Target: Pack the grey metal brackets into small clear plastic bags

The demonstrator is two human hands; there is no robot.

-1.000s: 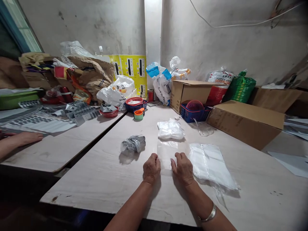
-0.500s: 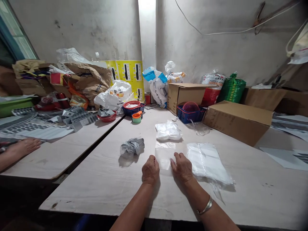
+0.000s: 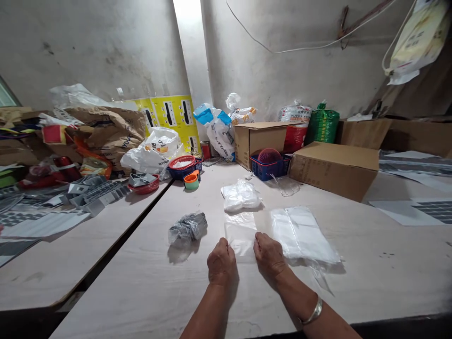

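A small clear plastic bag (image 3: pixel 240 231) lies flat on the pale table (image 3: pixel 370 263) in front of me. My left hand (image 3: pixel 221 264) pinches its near left edge with curled fingers. My right hand (image 3: pixel 269 256), a metal bangle on its wrist, grips the near right edge the same way. A stack of clear bags (image 3: pixel 301 234) lies just right of my right hand. A bag of white parts (image 3: pixel 240 195) sits beyond the flat bag. A crumpled bag of grey parts (image 3: pixel 187 228) rests to the left of my left hand.
Cardboard boxes (image 3: pixel 335 167) and a blue basket (image 3: pixel 269 167) line the far right side. Red and blue baskets (image 3: pixel 183 165), an orange-green tape roll (image 3: pixel 191 180), sacks and grey metal parts (image 3: pixel 95 193) crowd the far left. A dark gap (image 3: pixel 120 240) separates two tables.
The view has swung right and tilted up; another person's hand at the left edge has left the picture. My hands stay on the clear bag's near edge.
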